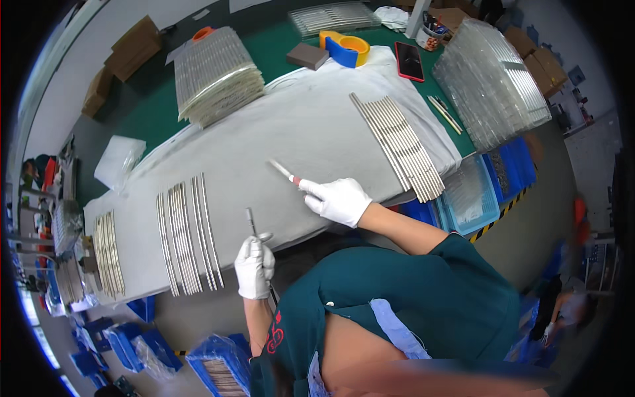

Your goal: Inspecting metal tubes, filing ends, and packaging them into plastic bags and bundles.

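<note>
My left hand (254, 268), in a white glove, is closed around a thin metal rod (250, 217). Its tip points up toward the cloth, and a darker length shows below the fist. My right hand (340, 200), also gloved, pinches a slim whitish stick (281, 169) with a reddish band by the fingertips; its exact kind is unclear. Left of my left hand, several silver rods (182, 238) lie in spaced rows on the grey cloth (245, 152). A further bundle of rods (108, 251) lies at the far left. Beyond my right hand rests a wide row of rods (400, 145).
Wrapped rod stacks stand at the back left (215, 73) and right (489, 86). Along the back are a grey block (307, 56), a yellow-and-blue tape roll (347, 49) and a red-edged phone (409, 61). Blue bins (469, 198) sit beside the table's right edge.
</note>
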Motion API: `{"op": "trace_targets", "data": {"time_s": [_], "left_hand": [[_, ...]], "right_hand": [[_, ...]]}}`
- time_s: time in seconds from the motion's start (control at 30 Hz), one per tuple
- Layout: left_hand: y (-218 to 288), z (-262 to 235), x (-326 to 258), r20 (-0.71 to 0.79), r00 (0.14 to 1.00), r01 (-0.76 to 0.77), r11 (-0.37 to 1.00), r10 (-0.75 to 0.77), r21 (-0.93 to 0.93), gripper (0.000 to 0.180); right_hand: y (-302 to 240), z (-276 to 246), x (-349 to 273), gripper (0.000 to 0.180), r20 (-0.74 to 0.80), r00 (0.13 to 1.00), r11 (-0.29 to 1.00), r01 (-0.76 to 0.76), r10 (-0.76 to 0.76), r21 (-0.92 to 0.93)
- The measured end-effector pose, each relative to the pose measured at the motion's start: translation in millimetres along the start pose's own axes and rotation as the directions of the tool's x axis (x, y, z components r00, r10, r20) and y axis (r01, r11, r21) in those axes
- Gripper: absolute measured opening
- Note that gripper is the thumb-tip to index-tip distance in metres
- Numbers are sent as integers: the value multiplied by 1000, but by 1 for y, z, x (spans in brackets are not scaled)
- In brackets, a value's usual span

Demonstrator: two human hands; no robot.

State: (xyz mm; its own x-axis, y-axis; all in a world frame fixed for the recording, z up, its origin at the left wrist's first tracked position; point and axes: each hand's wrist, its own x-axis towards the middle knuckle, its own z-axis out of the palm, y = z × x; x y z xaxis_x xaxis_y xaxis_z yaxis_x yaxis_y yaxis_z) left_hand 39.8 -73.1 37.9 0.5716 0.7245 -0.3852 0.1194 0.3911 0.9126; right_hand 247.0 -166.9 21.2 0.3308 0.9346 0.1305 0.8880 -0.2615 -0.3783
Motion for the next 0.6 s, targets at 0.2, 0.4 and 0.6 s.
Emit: {"op": "trace_targets", "data": {"time_s": [0.2,0.4,0.6], "left_hand": [[15,-30,51,46,999,47,791,-24,-610,38],[15,-34,61,16,1000,-3,703,21,-711,43],[9,-19,57,-155,976,-208,848,151,-488,45]], "right_hand": [[3,6,-5,31,-195,976,995,99,-91,32],[4,6,-2,33,-243,964,982,138,-103,130],[5,4,-4,39,-196,974,984,135,-111,113]]}}
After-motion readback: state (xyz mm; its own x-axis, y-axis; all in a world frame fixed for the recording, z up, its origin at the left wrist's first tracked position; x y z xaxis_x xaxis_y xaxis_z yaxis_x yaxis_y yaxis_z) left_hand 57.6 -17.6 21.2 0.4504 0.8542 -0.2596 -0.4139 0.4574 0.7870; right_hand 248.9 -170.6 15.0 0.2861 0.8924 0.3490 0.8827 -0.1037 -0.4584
